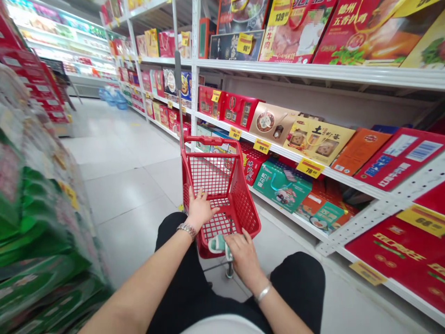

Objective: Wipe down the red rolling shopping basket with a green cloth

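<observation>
Far left, a stacked display of green-and-red packaged goods (38, 222) runs along the aisle. Left hand (200, 209) lies open against the left side of a red plastic shopping trolley basket (212, 174), fingers spread, gripping nothing; a metal watch (187, 229) sits on that wrist. A metal pole (178, 79) rises behind the basket. Low inside the basket sits a pale green packet (217, 245), the only item visible there so far. Right hand (243, 255) lies over the packet, fingers on it; whether it grips firmly, I cannot tell. Right of the basket, white shelving (288, 155) carries full rows of boxed gift sets (318, 141) with yellow price tags (309, 168).
</observation>
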Motion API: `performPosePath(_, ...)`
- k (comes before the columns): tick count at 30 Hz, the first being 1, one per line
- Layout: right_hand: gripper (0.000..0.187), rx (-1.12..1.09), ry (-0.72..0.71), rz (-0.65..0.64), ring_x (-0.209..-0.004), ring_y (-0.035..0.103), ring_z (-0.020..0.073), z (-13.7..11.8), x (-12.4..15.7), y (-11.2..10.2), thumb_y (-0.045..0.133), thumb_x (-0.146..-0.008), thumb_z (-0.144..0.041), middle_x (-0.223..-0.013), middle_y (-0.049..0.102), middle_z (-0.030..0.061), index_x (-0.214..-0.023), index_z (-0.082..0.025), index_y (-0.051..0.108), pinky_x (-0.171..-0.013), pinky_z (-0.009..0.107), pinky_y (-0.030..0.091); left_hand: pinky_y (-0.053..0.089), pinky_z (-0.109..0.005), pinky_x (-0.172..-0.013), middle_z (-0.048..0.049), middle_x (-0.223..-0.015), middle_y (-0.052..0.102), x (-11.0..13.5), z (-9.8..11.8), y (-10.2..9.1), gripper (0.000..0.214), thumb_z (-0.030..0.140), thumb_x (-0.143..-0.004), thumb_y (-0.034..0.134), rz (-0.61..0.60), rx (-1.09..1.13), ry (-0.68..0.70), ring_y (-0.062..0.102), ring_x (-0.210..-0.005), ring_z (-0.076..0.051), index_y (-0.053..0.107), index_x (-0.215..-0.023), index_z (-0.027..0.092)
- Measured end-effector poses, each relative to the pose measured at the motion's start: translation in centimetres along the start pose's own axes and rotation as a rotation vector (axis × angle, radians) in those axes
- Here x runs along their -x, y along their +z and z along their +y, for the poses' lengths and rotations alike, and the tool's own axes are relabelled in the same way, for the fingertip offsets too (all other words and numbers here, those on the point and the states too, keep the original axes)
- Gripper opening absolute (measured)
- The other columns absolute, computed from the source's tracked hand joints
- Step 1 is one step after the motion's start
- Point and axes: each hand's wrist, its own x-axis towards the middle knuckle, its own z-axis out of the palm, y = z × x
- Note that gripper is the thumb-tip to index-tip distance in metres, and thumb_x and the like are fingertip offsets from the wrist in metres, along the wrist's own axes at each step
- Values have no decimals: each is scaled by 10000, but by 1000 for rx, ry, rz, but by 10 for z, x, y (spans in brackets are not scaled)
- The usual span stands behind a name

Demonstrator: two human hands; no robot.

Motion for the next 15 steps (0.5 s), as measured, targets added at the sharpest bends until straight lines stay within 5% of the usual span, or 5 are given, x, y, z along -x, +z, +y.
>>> performPosePath(9, 523, 25, 94, -65, -1109, 613, 212, 74, 28, -33, 427, -786, 24, -1119, 704, 80, -1198, -219, 637, -1171, 516, 266, -20, -655, -1194, -76, -1302, 692, 16, 26, -13, 434, 574, -919, 456, 1, 169, 33, 463, -1372, -343, 791, -972, 302)
performPosePath(15, 504, -22, 129, -33, -1055, 617, 222, 79, 35, -38, 403, -746, 17, -1044, 698, 86, -1135, -189, 647, -1140, 526, 325, -50, -694, -1172, -85, -1066, 777, 18, 46, -18, 404, 549, -900, 507, -53, 221, 37, 591, -1227, -352, 786, -939, 259)
